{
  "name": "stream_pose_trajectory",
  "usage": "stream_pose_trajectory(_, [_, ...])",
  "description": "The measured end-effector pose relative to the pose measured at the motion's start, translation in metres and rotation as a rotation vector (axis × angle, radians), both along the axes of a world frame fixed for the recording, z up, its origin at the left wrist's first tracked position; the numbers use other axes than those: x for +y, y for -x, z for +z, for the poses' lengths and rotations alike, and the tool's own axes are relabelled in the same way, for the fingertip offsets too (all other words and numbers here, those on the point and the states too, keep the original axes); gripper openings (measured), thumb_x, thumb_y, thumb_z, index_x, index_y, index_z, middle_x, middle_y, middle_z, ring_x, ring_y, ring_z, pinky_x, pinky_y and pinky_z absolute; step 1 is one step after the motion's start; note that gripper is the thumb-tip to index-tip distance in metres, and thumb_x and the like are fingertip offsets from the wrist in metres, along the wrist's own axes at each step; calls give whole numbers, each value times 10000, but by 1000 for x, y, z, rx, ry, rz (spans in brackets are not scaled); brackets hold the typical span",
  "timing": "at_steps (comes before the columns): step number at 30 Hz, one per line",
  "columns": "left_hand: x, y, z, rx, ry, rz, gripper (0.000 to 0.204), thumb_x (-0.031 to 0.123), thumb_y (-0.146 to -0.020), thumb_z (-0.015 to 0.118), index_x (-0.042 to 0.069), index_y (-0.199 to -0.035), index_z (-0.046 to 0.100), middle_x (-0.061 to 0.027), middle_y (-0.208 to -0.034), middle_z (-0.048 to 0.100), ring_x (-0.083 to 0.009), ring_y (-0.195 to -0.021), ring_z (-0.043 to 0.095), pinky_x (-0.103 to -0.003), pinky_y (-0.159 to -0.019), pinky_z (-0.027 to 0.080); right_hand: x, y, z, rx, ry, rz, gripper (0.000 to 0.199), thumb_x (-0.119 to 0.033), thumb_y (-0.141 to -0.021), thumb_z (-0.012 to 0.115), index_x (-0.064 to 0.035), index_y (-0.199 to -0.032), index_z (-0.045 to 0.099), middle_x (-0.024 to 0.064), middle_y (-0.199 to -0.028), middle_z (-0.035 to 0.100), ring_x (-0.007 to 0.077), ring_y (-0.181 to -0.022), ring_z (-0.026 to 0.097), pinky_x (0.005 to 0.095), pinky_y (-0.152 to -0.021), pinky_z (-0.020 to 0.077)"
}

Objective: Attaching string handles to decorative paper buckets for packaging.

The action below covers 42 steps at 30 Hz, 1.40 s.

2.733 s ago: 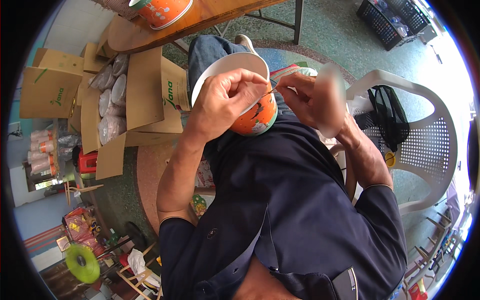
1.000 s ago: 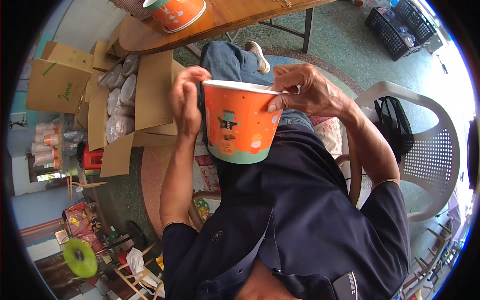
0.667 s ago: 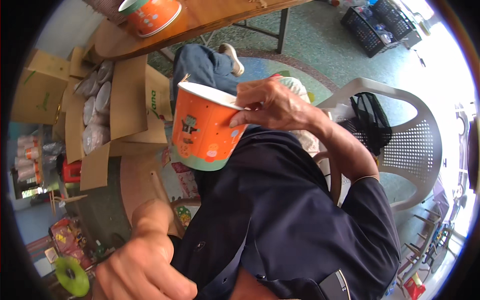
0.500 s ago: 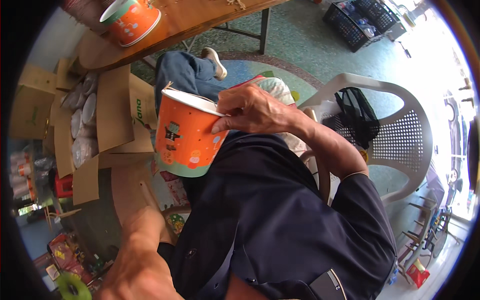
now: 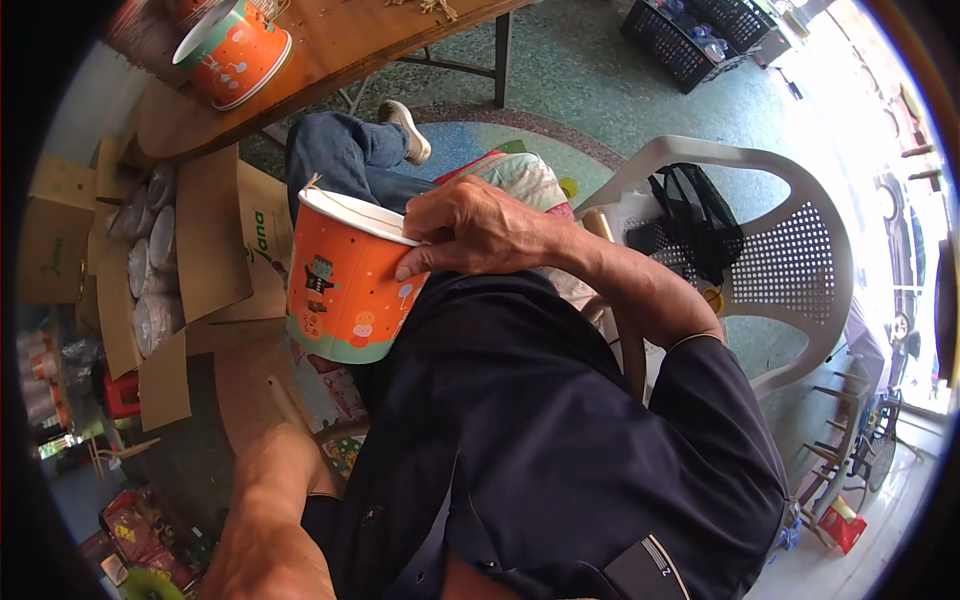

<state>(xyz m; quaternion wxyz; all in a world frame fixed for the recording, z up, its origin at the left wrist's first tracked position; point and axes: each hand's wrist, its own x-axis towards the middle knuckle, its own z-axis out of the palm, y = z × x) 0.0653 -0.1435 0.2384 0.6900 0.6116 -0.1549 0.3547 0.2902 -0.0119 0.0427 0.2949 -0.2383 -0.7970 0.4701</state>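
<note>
My right hand grips the white rim of an orange paper bucket printed with small cartoon figures, holding it tilted in front of my dark shirt. A short bit of string sticks up at the bucket's far rim. My left hand is lowered toward the bottom-left edge, away from the bucket. It is mostly cut off, so its fingers cannot be made out. A second orange bucket lies on its side on the wooden table ahead.
An open cardboard box with stacked white lids stands on the floor at left. A white plastic chair holding a black bag is at right. A black crate sits far back.
My left hand let go of the bucket and dropped to the lower left. The right hand alone now holds the bucket, which has moved left and tilted.
</note>
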Motion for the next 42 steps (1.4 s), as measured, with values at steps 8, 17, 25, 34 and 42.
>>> stream_pose_trajectory(8, [6,-8,-4,-73,6,-38,390,49,-1009,535,289,-1282,677,-47,-798,661,-133,-616,604,-247,-450,363,0,-1,1,-13,-8,2,436,-354,-873,859,12,-812,631,75,-684,568,172,-624,534,375,-578,405])
stream_pose_trajectory(17, [-3,-5,-5,-114,-50,57,369,86,-1040,502,263,-1323,659,-68,-826,683,-151,-632,631,-249,-452,362,-2,3,3,-8,-2,8,430,-329,-879,859,12,-797,612,81,-672,559,173,-617,531,382,-576,405])
stream_pose_trajectory(25, [13,-4,-30,266,-289,660,260,131,-966,661,129,-1225,645,-96,-886,683,-228,-713,635,-315,-591,447,-4,4,15,-39,-81,10,511,-311,-881,845,24,-730,490,136,-711,491,323,-641,528,450,-615,388])
stream_pose_trajectory(34, [79,-18,-146,774,-1117,1488,431,414,-903,757,56,-1131,678,-80,-1048,661,-285,-1009,648,-452,-938,483,4,9,13,36,-222,-53,195,-147,-890,774,30,-900,692,186,-789,673,371,-699,657,429,-630,504])
stream_pose_trajectory(42, [90,24,-122,918,-993,1335,255,317,-789,850,111,-894,743,1,-836,638,-226,-865,630,-391,-853,447,11,-11,47,14,238,54,187,-145,-1007,689,22,-1059,752,73,-870,738,119,-740,671,293,-664,545])
